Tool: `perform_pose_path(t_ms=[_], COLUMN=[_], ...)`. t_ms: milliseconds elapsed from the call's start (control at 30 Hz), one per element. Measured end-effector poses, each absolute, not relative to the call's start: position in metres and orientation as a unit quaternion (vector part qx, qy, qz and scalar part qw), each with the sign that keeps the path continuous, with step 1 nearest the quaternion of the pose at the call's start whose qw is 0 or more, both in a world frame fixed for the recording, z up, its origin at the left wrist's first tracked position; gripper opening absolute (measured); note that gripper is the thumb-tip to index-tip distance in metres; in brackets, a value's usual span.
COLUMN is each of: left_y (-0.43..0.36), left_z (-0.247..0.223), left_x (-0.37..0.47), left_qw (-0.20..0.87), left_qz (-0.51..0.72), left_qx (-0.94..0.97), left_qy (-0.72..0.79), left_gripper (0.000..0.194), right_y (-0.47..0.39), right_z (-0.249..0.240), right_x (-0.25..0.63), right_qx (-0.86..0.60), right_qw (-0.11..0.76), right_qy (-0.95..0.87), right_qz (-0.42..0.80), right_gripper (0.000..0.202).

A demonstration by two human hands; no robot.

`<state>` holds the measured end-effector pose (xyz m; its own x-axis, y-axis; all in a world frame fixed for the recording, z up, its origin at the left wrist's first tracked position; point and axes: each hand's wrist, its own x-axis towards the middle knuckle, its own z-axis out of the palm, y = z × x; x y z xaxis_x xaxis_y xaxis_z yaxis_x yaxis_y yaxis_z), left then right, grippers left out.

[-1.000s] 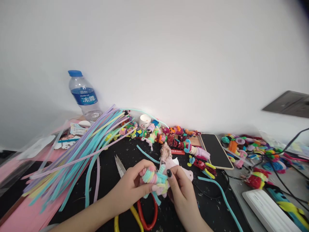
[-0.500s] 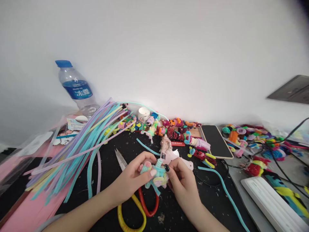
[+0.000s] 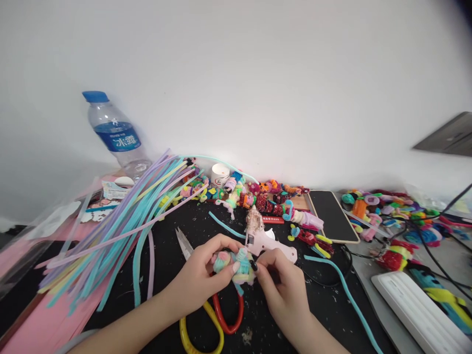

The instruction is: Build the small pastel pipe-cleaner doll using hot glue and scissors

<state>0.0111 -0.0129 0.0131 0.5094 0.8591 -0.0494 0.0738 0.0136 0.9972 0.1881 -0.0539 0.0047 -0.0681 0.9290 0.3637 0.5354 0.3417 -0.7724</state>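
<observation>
I am watching from afar through the head camera, and I am taking the held figure as the centre of my dial. My two hands are meeting over the dark table (image 3: pixel 271 330), with the small pastel figure (image 3: pixel 244 268) sitting between them, clear of the tabletop as far as I am judging. My left hand (image 3: pixel 201 271) is coming in from eight o'clock, its fingers grasping the figure's nine o'clock end and its thumb pressing across the front. My right hand (image 3: pixel 285 286) is approaching from four o'clock, its fingers pinching the three o'clock edge, the dark-nailed thumb touching the turquoise fuzz; the exact spot they are gripping is partly hiding from me.

The scissors (image 3: pixel 219 314) are lying beneath the left hand, their blades pointing toward ten o'clock and their red and yellow loops showing near seven. A pale pink glue gun (image 3: pixel 267 242) is resting between one and two, just beyond the right hand. A bundle of fuzzy stems (image 3: pixel 136 211) is fanning out around ten, with a water bottle (image 3: pixel 118 137) leaning behind it. A row of colourful figures (image 3: pixel 262 202) is stretching across twelve to one, a dark-faced slab (image 3: pixel 330 214) is lying at two, and a turquoise stem (image 3: pixel 345 286) is curving past four.
</observation>
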Motion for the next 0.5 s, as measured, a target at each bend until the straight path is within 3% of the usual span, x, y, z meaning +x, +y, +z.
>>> perform_pose_path(t_ms=[300, 500], left_y=[-0.015, -0.012], left_z=[0.01, 0.011], left_x=[0.013, 0.01], left_qw=[0.493, 0.526], left_qz=[0.363, 0.392], left_qx=[0.704, 0.649], left_qy=[0.36, 0.385], left_gripper=[0.019, 0.015], right_y=[-0.061, -0.054], right_z=[0.014, 0.018], right_x=[0.178, 0.192], right_qx=[-0.409, -0.419], right_qw=[0.414, 0.434], right_qy=[-0.812, -0.791], right_qz=[0.043, 0.108], right_gripper=[0.014, 0.018])
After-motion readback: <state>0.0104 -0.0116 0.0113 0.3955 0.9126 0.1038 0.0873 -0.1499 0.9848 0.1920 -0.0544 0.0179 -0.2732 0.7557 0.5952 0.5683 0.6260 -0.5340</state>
